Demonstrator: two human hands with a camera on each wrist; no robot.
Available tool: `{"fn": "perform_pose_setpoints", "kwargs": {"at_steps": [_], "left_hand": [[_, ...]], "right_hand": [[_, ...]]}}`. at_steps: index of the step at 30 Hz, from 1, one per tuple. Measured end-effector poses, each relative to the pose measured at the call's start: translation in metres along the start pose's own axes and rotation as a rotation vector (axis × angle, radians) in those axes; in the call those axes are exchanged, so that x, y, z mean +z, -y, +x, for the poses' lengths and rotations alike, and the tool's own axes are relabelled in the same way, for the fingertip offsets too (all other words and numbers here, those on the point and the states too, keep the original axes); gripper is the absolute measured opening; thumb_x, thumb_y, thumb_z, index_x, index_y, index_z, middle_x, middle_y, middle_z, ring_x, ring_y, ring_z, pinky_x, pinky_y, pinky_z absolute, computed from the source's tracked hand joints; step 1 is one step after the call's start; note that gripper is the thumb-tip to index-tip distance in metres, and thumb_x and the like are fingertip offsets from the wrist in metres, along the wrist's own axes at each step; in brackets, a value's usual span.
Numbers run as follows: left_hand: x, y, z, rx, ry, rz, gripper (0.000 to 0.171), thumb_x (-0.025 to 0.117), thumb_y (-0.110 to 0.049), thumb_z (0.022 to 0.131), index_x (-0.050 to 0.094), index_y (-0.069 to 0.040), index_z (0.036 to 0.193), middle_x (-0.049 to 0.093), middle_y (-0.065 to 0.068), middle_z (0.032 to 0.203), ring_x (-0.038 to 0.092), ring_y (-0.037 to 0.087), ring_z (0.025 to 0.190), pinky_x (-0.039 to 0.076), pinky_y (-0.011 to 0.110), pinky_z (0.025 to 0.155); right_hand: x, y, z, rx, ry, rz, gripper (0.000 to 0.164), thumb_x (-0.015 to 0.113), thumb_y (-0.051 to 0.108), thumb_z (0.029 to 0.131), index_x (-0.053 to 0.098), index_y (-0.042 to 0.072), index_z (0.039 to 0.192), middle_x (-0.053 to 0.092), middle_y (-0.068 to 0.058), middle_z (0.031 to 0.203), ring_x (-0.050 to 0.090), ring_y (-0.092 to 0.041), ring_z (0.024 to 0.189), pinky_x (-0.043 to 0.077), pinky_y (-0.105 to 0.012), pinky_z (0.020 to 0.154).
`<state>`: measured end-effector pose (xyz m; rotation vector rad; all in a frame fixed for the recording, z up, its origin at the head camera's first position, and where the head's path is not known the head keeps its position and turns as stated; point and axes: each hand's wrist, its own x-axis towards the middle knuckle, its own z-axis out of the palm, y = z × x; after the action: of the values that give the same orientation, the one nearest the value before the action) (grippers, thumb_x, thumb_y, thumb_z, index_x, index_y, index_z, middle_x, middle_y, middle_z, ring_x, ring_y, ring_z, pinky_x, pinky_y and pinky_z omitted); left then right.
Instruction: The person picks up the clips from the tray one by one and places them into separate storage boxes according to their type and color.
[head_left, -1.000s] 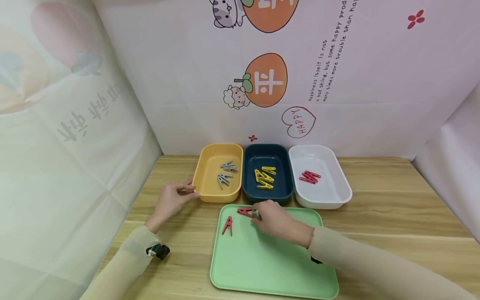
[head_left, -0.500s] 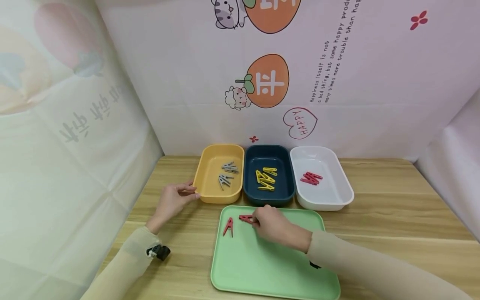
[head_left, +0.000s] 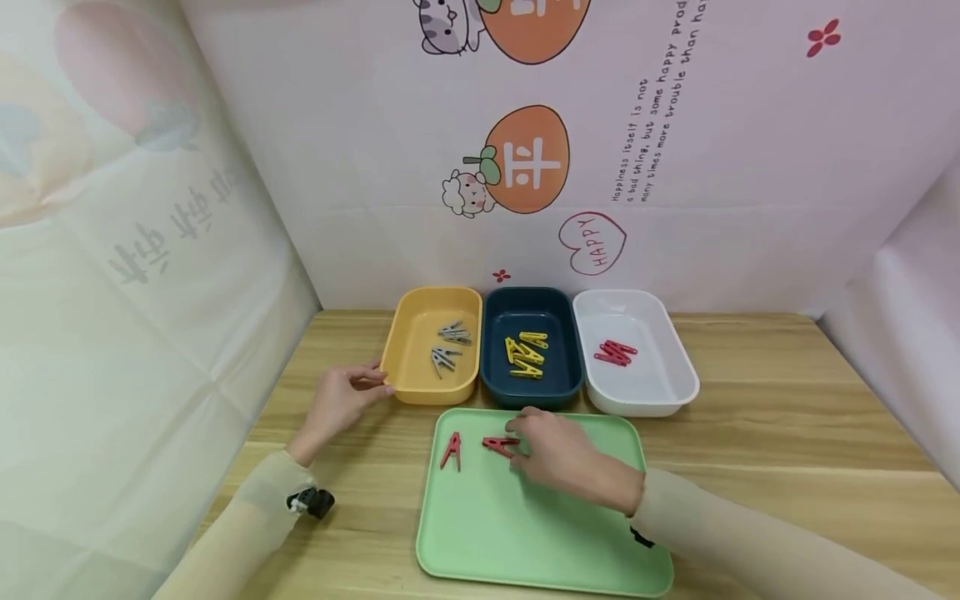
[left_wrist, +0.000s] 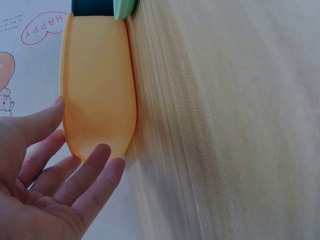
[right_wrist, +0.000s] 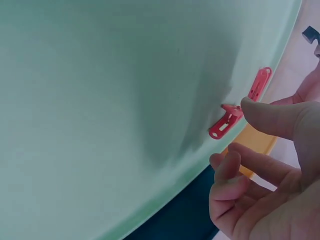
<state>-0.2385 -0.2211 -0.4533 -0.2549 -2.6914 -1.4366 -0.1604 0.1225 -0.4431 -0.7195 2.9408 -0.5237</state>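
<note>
In the head view my right hand [head_left: 558, 450] hovers over the upper part of the green tray [head_left: 525, 533], thumb and index finger parted at the right end of a red clothespin [head_left: 497, 445]. In the right wrist view, this red clothespin [right_wrist: 225, 126] lies on the tray just past my thumb, and the finger gap holds nothing. A second red clothespin [head_left: 451, 451] lies left of it on the tray. My left hand [head_left: 341, 406] touches the near left corner of the yellow bin [head_left: 435, 396]. The left wrist view shows extended fingers [left_wrist: 92, 167] against the bin's outside.
Behind the tray stand the yellow bin with grey clothespins [head_left: 444, 358], a dark blue bin [head_left: 532, 398] with yellow clothespins [head_left: 527, 357], and a white bin [head_left: 645, 407] with red clothespins [head_left: 616, 352]. A printed cloth [head_left: 360, 167] hangs behind the wooden table [head_left: 787, 417].
My right hand has drawn the red clothespin a little nearer and rightward on the tray, then loosened its pinch and let it go. The left hand has stayed at the yellow bin.
</note>
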Motion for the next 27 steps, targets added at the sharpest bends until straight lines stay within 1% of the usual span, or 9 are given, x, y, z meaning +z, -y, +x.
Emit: {"fn": "perform_pose_setpoints", "kwargs": {"at_steps": [3, 7, 10, 14, 19, 27], "left_hand": [[-0.002, 0.001, 0.000, 0.005, -0.010, 0.005, 0.028, 0.088, -0.013, 0.088, 0.079, 0.004, 0.109, 0.066, 0.018, 0.138, 0.074, 0.035, 0.108, 0.061, 0.029, 0.081], [-0.002, 0.000, 0.001, 0.019, -0.016, 0.022, 0.027, 0.089, -0.013, 0.088, 0.079, 0.004, 0.108, 0.068, 0.018, 0.135, 0.075, 0.034, 0.106, 0.062, 0.030, 0.081], [-0.001, 0.000, 0.001, 0.017, -0.016, 0.027, 0.026, 0.089, -0.013, 0.088, 0.080, 0.003, 0.106, 0.069, 0.016, 0.133, 0.075, 0.033, 0.104, 0.061, 0.030, 0.081], [0.000, 0.000, 0.001, 0.012, -0.020, 0.019, 0.024, 0.089, -0.013, 0.087, 0.081, 0.002, 0.105, 0.069, 0.016, 0.133, 0.075, 0.032, 0.105, 0.061, 0.031, 0.082], [0.000, 0.000, 0.000, 0.014, -0.016, 0.025, 0.025, 0.089, -0.014, 0.087, 0.081, 0.001, 0.105, 0.068, 0.016, 0.134, 0.075, 0.033, 0.105, 0.062, 0.035, 0.083], [0.000, 0.000, 0.001, 0.024, -0.017, 0.010, 0.026, 0.090, -0.012, 0.087, 0.080, 0.003, 0.105, 0.068, 0.017, 0.135, 0.075, 0.034, 0.105, 0.062, 0.033, 0.083]], "right_hand": [[0.003, 0.001, 0.005, -0.022, 0.026, -0.005, 0.031, 0.091, 0.018, 0.085, 0.079, 0.008, 0.113, 0.070, -0.002, 0.102, 0.067, -0.019, 0.089, 0.060, -0.040, 0.077], [0.006, 0.000, 0.005, -0.031, 0.023, 0.010, 0.018, 0.090, 0.014, 0.085, 0.080, 0.011, 0.100, 0.067, 0.001, 0.090, 0.060, -0.015, 0.078, 0.057, -0.037, 0.069], [0.006, -0.002, 0.002, -0.028, 0.019, 0.021, 0.015, 0.090, 0.011, 0.084, 0.081, 0.011, 0.095, 0.068, 0.002, 0.087, 0.059, -0.013, 0.076, 0.056, -0.036, 0.068], [0.004, -0.005, -0.004, -0.039, 0.022, 0.011, 0.014, 0.090, 0.009, 0.082, 0.080, 0.014, 0.092, 0.069, 0.003, 0.087, 0.060, -0.012, 0.076, 0.056, -0.035, 0.067], [-0.003, -0.007, -0.014, -0.017, 0.057, 0.005, 0.017, 0.089, 0.006, 0.081, 0.082, 0.014, 0.094, 0.070, 0.003, 0.087, 0.059, -0.014, 0.077, 0.056, -0.036, 0.070], [-0.008, -0.023, -0.030, 0.020, 0.080, 0.056, 0.023, 0.089, 0.003, 0.081, 0.083, 0.014, 0.099, 0.072, 0.006, 0.091, 0.061, -0.012, 0.081, 0.058, -0.038, 0.076]]}}
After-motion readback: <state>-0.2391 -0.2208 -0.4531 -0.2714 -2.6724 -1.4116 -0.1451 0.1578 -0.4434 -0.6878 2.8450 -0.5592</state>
